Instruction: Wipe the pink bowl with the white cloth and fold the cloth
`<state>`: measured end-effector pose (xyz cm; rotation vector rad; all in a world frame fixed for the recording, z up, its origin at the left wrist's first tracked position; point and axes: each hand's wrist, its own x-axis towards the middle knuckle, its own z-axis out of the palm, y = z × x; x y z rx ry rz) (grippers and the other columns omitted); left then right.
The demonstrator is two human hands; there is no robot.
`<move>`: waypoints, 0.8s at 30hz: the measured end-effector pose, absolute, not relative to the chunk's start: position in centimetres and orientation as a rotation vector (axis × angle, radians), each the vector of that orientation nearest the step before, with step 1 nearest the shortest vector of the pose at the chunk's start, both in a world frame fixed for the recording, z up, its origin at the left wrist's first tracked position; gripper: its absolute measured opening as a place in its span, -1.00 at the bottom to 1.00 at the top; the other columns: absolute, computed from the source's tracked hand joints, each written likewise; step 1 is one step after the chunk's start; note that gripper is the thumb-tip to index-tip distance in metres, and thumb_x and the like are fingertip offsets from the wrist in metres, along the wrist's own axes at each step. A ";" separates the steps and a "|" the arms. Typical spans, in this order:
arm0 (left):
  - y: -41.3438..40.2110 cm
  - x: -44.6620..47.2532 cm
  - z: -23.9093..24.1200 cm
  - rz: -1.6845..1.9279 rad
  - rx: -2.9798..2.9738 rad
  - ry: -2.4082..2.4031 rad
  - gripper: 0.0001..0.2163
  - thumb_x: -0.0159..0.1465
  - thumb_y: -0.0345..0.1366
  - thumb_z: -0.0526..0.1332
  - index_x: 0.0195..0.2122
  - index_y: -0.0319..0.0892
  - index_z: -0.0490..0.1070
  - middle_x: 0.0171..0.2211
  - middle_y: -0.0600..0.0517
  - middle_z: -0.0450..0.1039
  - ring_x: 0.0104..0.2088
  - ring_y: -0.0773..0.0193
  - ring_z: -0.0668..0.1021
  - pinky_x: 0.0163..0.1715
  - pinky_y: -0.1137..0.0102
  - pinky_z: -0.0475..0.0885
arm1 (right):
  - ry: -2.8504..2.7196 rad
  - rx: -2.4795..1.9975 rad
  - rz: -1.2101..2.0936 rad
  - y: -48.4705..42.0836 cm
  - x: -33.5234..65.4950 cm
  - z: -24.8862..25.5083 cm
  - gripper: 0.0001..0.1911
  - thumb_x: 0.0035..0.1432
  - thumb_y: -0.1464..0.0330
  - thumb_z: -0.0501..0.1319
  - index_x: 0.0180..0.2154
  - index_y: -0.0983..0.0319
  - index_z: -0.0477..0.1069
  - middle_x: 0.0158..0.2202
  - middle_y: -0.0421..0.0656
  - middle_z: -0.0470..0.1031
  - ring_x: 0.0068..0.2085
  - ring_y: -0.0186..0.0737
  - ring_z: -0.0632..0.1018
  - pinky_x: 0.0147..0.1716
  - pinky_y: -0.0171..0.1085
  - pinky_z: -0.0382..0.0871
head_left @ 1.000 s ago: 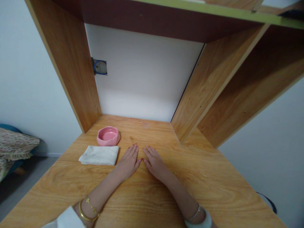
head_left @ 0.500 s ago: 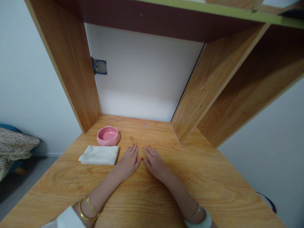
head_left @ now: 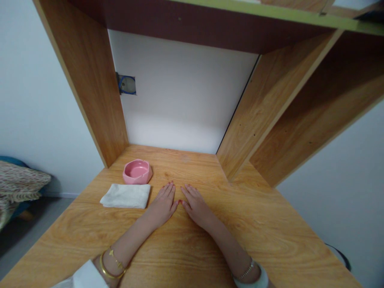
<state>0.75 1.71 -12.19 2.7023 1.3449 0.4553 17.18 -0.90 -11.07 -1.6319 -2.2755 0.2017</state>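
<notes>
My left hand [head_left: 162,206] lies flat, palm down, on the wooden desk [head_left: 264,236], fingers stretched out and holding nothing. Beside it my right hand [head_left: 195,206] rests flat the same way, with the two thumbs almost touching. A folded white cloth [head_left: 126,195] lies just left of my left hand. Behind the cloth stands a small pink dish [head_left: 137,171], empty. Gold bangles circle my left wrist and a bracelet my right.
Wooden side panels [head_left: 90,84] rise left and right of the desk's back, with a shelf overhead. An open wall socket hole [head_left: 127,85] with blue wire sits in the white back wall. A patterned fabric seat [head_left: 18,182] stands on the floor at left.
</notes>
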 end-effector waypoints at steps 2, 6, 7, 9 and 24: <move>1.7 0.7 -12.3 0.474 2.707 1.341 -0.50 0.28 -0.17 -0.16 0.12 -0.46 0.08 0.17 -0.29 0.03 0.18 0.10 0.11 0.12 0.21 0.12 | -2.274 -1.627 0.202 -0.9 17.2 -11.2 -0.52 0.17 0.34 -0.07 0.09 0.39 0.18 0.14 0.07 0.17 0.18 -0.10 0.14 0.14 -0.07 0.02; 1.7 0.7 -12.3 0.487 2.706 1.338 -0.50 0.28 -0.17 -0.16 0.11 -0.47 0.09 0.17 -0.30 0.02 0.18 0.10 0.11 0.12 0.20 0.11 | -2.274 -1.632 0.202 -0.8 17.2 -11.2 -0.52 0.17 0.33 -0.06 0.09 0.39 0.18 0.14 0.06 0.17 0.18 -0.09 0.14 0.13 -0.07 0.03; 1.7 0.7 -12.3 0.483 2.705 1.339 -0.50 0.28 -0.18 -0.16 0.11 -0.47 0.09 0.17 -0.31 0.02 0.18 0.09 0.12 0.12 0.20 0.11 | -2.274 -1.635 0.201 -0.7 17.2 -11.2 -0.52 0.17 0.33 -0.06 0.09 0.39 0.19 0.14 0.06 0.17 0.18 -0.09 0.14 0.13 -0.07 0.03; 1.7 0.7 -12.2 0.477 2.707 1.334 -0.50 0.28 -0.18 -0.16 0.11 -0.47 0.09 0.17 -0.30 0.03 0.18 0.10 0.12 0.12 0.21 0.11 | -2.272 -1.640 0.196 -0.7 17.2 -11.2 -0.52 0.17 0.32 -0.06 0.09 0.39 0.19 0.13 0.07 0.18 0.18 -0.09 0.14 0.13 -0.07 0.03; 1.7 0.8 -12.1 0.450 2.692 1.342 -0.50 0.28 -0.18 -0.14 0.12 -0.49 0.08 0.17 -0.31 0.02 0.18 0.09 0.12 0.12 0.21 0.11 | -2.274 -1.637 0.190 -0.8 17.2 -11.1 -0.52 0.16 0.34 -0.06 0.09 0.41 0.19 0.14 0.08 0.17 0.18 -0.09 0.14 0.14 -0.08 0.03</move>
